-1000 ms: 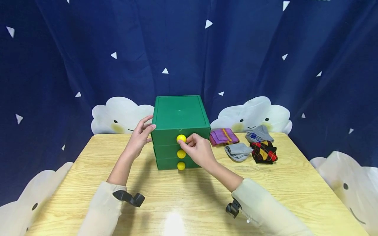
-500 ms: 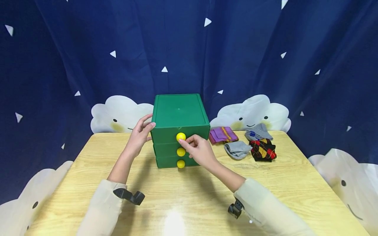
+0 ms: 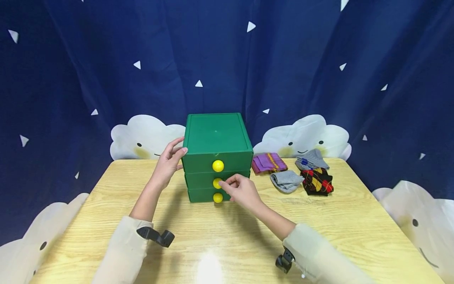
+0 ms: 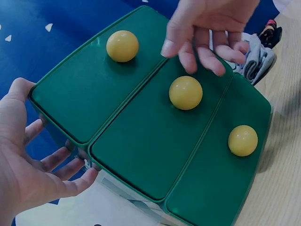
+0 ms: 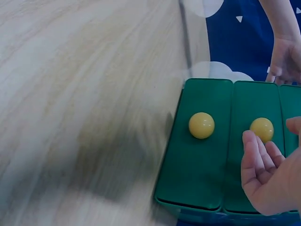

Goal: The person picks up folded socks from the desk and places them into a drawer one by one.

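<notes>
A green cabinet [image 3: 217,134] of three stacked drawers faces me, all shut, each with a round yellow knob. At its left side, my left hand [image 3: 168,163] rests against the upper front corner, thumb at the front edge and fingers spread along the side. My right hand [image 3: 242,192] is at the middle drawer's knob [image 4: 186,93], fingers loosely bent. In the right wrist view its fingertips are beside that knob, with the thumb [image 5: 294,125] apart from them. Above is the top knob [image 3: 218,165]; below is the bottom knob [image 3: 218,197].
Right of the cabinet lie folded socks on the wooden table [image 3: 188,236]: a purple one [image 3: 268,163], a grey one [image 3: 285,181], another grey with blue [image 3: 311,159] and a black, red and yellow one [image 3: 317,182]. A dark blue curtain [image 3: 220,59] hangs behind.
My right hand has let go of the top knob and moved down to the middle one. The left hand keeps its place at the cabinet's side.
</notes>
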Motion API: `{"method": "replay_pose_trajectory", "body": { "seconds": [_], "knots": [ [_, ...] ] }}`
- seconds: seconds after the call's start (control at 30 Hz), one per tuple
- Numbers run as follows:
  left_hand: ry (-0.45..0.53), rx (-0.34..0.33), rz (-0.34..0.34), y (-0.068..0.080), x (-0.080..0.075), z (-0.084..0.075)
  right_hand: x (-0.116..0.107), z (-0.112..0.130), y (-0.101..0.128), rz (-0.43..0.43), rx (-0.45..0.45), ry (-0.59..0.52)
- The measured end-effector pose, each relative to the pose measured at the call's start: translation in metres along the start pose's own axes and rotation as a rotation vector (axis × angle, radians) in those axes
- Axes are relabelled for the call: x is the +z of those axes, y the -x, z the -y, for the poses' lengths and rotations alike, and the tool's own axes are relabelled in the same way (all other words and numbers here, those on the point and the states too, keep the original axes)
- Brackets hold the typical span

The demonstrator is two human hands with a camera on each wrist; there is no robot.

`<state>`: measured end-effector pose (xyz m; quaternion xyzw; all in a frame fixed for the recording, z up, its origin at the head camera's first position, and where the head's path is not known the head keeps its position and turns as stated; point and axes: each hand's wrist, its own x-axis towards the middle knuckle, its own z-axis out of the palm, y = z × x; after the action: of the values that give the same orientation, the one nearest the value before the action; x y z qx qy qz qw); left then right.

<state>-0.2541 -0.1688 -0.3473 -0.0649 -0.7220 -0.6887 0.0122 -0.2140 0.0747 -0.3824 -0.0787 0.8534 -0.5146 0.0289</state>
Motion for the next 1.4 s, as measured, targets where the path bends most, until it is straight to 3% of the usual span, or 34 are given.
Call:
{"method": "replay_pose_trajectory", "body": {
  "seconds": [0.27,0.47,0.83,1.4],
  "knots": [
    [-0.012,0.0,-0.008,0.001,0.001,0.0,0.008,-0.012,0.001,-0.002,0.033,0.002],
    [-0.011,0.003,0.0,0.001,0.003,0.0,0.017,-0.019,0.001,-0.081,0.036,-0.071],
    [-0.027,-0.001,-0.007,0.003,0.001,0.0,0.038,-0.023,-0.001,-0.192,-0.082,-0.175],
    [-0.03,0.004,-0.013,0.003,0.0,0.0,0.043,-0.025,-0.003,-0.196,-0.24,-0.086]
  ]
}}
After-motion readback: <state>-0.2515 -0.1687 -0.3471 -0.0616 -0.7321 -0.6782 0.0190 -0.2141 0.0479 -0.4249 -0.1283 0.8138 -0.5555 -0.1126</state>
